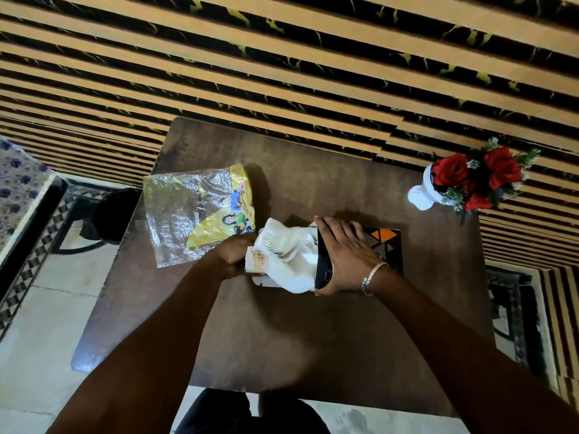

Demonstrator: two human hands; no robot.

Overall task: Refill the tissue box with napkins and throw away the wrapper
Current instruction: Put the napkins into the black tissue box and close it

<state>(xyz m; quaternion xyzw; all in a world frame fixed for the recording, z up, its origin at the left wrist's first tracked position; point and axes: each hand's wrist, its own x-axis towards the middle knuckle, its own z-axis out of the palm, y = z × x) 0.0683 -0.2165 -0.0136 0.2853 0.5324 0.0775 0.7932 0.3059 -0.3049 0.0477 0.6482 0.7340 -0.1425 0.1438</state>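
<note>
At 9 o'clock, past the table's edge, a dark bin point(116, 214) stands on the tiled floor. On the brown table point(313, 333), toward 10 o'clock from its middle, the wrapper point(200, 211) lies flat and empty, part clear plastic and part yellow print, apart from both hands. Just beside it, at the middle, the left hand point(235, 253) is clenched around the near end of a thick wad of white napkins point(286, 253), whose far end goes into the open side of the tissue box point(383, 242). The box is black with orange triangles and lies on the table at 3 o'clock from the napkins. The right hand point(344, 255) presses on top of it, fingers spread and wrapped over its open edge; a bracelet point(372, 277) sits on that wrist. At 2 o'clock, by the table's corner, a white vase point(421, 189) holds red roses point(488, 173).
</note>
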